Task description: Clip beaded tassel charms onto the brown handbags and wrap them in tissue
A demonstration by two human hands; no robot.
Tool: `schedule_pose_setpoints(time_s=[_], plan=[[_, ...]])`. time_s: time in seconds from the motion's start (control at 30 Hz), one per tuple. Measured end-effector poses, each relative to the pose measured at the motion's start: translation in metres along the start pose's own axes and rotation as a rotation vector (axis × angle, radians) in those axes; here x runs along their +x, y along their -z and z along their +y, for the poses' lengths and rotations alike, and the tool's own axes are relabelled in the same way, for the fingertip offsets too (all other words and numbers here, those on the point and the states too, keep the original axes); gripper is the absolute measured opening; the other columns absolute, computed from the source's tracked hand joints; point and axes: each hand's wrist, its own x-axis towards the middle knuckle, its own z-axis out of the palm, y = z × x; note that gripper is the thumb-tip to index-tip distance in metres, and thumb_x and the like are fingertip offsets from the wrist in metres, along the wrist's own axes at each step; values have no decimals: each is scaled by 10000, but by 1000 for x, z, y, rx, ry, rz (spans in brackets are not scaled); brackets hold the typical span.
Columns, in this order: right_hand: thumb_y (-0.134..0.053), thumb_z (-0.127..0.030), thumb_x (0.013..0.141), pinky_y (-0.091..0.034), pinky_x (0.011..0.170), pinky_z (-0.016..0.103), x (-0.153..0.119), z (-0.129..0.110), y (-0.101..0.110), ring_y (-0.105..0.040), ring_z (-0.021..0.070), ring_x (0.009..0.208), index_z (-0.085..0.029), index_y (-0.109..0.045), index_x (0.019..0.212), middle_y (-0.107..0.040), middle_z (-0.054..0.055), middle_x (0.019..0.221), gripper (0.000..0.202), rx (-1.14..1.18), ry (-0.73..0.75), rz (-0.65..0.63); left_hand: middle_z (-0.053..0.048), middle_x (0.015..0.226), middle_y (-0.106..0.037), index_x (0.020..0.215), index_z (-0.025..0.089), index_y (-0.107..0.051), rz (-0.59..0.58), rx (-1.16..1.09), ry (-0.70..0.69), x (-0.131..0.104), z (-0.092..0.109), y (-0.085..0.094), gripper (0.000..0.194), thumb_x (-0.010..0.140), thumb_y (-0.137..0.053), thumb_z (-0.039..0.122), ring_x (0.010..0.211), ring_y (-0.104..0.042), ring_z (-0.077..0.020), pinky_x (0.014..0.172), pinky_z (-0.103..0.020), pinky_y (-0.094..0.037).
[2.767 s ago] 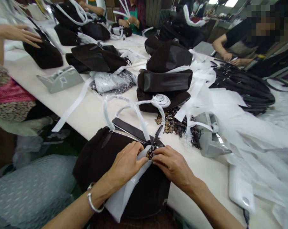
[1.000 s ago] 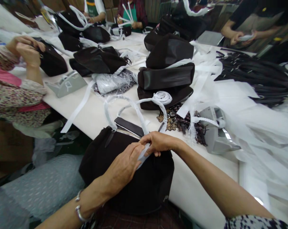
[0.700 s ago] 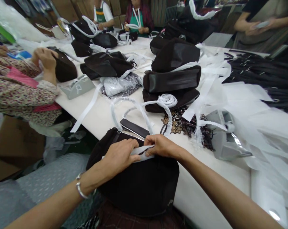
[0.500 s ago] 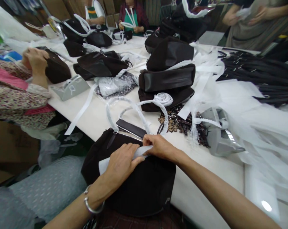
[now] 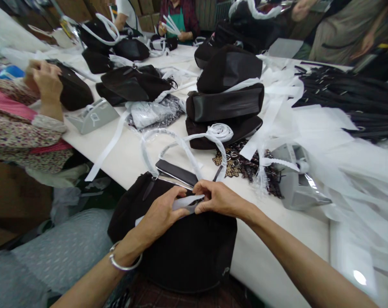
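A dark handbag leans at the table's near edge, its white-wrapped handles standing up and its zipper running across the top. Over the bag's front, a strip of white wrapping paper is pinched between my two hands. My left hand, with a silver bangle at the wrist, grips the strip's left part between thumb and fingers. My right hand closes on the strip's right end, close to the zipper's end; what lies under those fingertips is partly hidden.
Stacked dark bags stand ahead. Grey tape dispensers sit at left and right. White paper strips and black straps lie at the right. A co-worker's hands hold a bag at left. Bubble wrap lies lower left.
My left hand has shifted slightly left, its thumb and fingers parting around the paper, so more of the strip shows folded between my hands. The right hand stays near the zipper's end.
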Motion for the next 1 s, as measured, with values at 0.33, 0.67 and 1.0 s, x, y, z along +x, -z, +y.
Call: schedule_pose_setpoints(time_s=[0.33, 0.67, 1.0], plan=[[-778, -207, 730, -506, 791, 298, -20, -2, -7, -597, 138, 807, -266, -496, 1289, -584, 57, 1190, 629, -137, 224, 48, -38, 1025, -681, 1042, 217, -609, 61, -63, 118, 6, 11, 8, 209, 948, -437, 288, 956, -633, -189, 866, -308, -474], [-747, -192, 765, -491, 709, 271, -15, 4, -15, -562, 119, 714, -244, -510, 1266, -595, 29, 1051, 557, -172, 202, 162, -26, 1032, -627, 1026, 217, -579, 0, 39, -13, 2, 17, 21, 142, 924, -515, 293, 964, -576, -188, 872, -317, -450], [-621, -330, 890, -408, 898, 374, -22, 1, -13, -514, 223, 1039, -206, -586, 1166, -586, 81, 1160, 305, -513, 413, 59, -59, 900, -581, 951, 173, -570, -8, 678, -392, -11, 13, -9, 62, 906, -529, 160, 824, -504, -236, 714, -378, -449]])
